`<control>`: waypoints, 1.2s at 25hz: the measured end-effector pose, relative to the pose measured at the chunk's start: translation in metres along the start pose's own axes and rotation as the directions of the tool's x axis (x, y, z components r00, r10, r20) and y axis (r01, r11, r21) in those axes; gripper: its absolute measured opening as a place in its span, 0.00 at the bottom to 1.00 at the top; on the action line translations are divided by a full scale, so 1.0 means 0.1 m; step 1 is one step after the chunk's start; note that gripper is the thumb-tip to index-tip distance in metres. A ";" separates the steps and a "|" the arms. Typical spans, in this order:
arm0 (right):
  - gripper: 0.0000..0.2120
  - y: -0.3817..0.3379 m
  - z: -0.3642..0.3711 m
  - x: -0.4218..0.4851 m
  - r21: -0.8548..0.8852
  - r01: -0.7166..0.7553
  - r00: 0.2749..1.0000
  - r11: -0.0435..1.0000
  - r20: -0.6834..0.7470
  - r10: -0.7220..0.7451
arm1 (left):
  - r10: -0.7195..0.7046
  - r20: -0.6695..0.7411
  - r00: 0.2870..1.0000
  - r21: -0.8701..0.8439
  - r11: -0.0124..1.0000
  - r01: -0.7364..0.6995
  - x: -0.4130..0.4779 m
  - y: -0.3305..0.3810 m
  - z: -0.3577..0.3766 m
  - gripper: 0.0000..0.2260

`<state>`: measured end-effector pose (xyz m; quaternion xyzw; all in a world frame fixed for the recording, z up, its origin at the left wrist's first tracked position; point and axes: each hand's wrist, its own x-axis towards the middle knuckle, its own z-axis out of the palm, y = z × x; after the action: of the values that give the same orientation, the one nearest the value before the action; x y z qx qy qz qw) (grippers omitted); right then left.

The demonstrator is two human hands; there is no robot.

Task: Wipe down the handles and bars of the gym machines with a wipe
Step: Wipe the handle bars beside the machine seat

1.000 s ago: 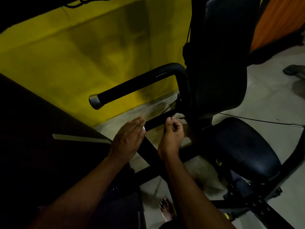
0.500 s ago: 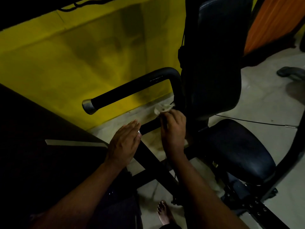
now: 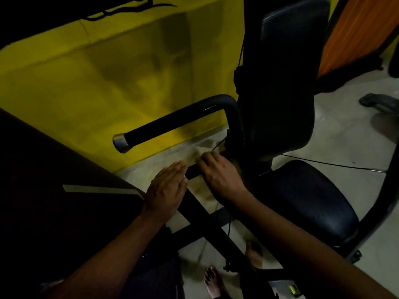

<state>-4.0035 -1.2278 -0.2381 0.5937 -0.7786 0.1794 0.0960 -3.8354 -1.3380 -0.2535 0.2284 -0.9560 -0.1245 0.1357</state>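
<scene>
Head camera view, looking down in a dim gym: a person's right hand curls its fingers around a pale, crumpled wipe and holds it against a low dark bar of a seated machine, just beside the post under the backrest. The left hand lies flat over the near end of the same bar, fingers straight and close together, gripping nothing; a ring shows on one finger.

Above the hands a black, matte, round handle juts toward the camera, bent at a right angle at its far end and finished with a dull metal cap. A thin cable runs across the pale floor behind the padded, smooth black seat. A square-edged frame strut crosses diagonally under both forearms. A dark slab with a pale strip fills the left side, blocking the view of the floor there. A stained yellow wall stands behind the machine, an orange panel at upper right. A bare foot stands on the floor below.
</scene>
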 end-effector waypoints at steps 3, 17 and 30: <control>0.16 0.14 -0.11 0.08 -0.071 -0.063 0.994 0.995 0.087 0.069 | -0.015 0.023 1.000 0.000 1.000 0.015 0.01 0.01 -0.01 0.22; 0.09 -0.24 0.09 -0.05 0.599 0.090 0.364 -0.796 0.724 0.586 | -0.013 0.013 1.000 0.033 0.999 0.012 0.07 0.05 0.02 0.27; 0.11 -0.02 0.13 -0.07 0.534 -0.008 0.438 -0.846 0.762 0.477 | 0.066 0.037 0.997 0.010 0.998 -0.066 0.18 0.25 -0.02 0.23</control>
<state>-3.9991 -1.2271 -0.2528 -0.2037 -0.3279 0.8109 -0.4397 -3.8603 -1.3253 -0.2405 0.1950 -0.9660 -0.1188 0.1208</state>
